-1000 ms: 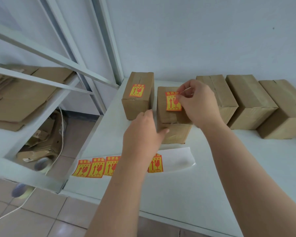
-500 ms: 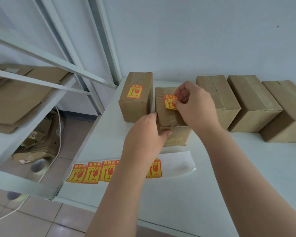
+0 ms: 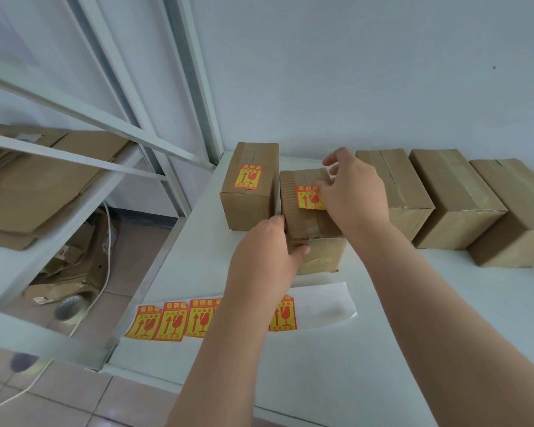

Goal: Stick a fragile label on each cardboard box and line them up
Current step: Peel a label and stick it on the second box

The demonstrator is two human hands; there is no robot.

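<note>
A cardboard box (image 3: 299, 217) stands in front of me on the white table (image 3: 383, 349). My left hand (image 3: 265, 257) grips its near left corner. My right hand (image 3: 355, 192) lies on its top with the fingers spread, pressing a yellow-and-red fragile label (image 3: 307, 197) onto it; the hand hides the label's right edge. Just to the left stands a box (image 3: 250, 189) that carries a fragile label (image 3: 248, 177). To the right, three plain boxes (image 3: 457, 198) stand side by side without labels.
A white backing sheet (image 3: 321, 300) with several fragile labels (image 3: 170, 320) lies near the table's front left, partly under my left forearm. The wall is behind the boxes. A metal shelf rack (image 3: 74, 149) with flattened cardboard stands left; a tape roll (image 3: 70, 308) and a cable lie on the floor.
My right hand has moved from pinching the label at its upper edge to lying flat on it, and more of the label shows on the box top. My left hand has stayed on the box corner.
</note>
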